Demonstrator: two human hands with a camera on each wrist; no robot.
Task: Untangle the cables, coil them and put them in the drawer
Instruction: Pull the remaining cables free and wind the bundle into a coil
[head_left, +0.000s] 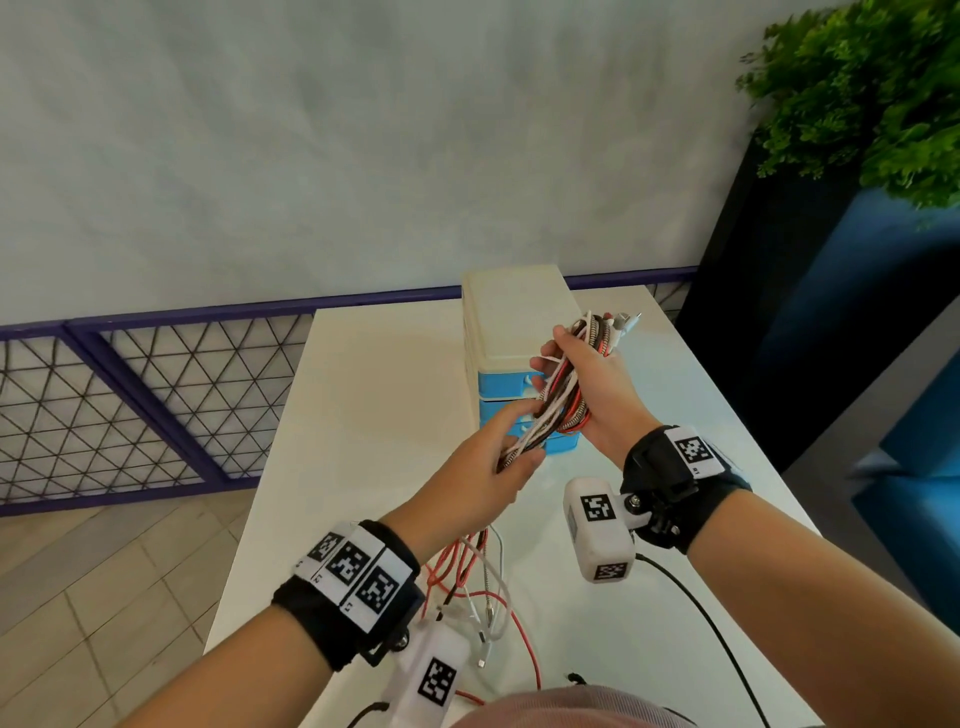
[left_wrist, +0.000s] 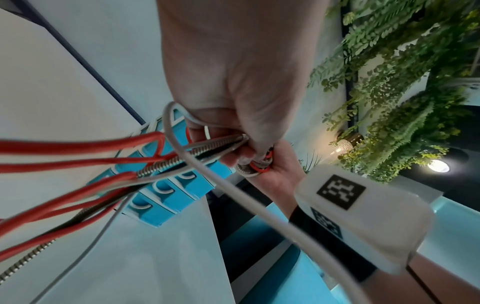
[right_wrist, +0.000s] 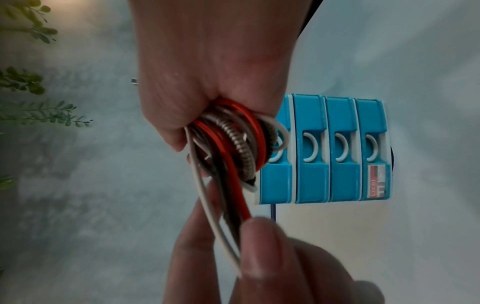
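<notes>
A bundle of cables (head_left: 563, 395), red, white, dark and metal-braided, is held in the air in front of a small drawer unit (head_left: 511, 322) with blue drawer fronts (right_wrist: 327, 148), all closed. My right hand (head_left: 587, 384) grips the looped upper part of the cable bundle (right_wrist: 233, 142). My left hand (head_left: 498, 457) pinches the lower strands (left_wrist: 207, 148) between thumb and fingers. Loose cable ends (head_left: 483, 597) hang below my left wrist onto the white table (head_left: 363, 415). Connector plugs (head_left: 626, 322) stick out above my right hand.
The drawer unit stands at the far middle of the table. A tall dark planter with green foliage (head_left: 862, 93) stands at the right. A purple mesh railing (head_left: 156, 395) runs beyond the table's left edge. A black cord (head_left: 701, 608) trails from my right wrist.
</notes>
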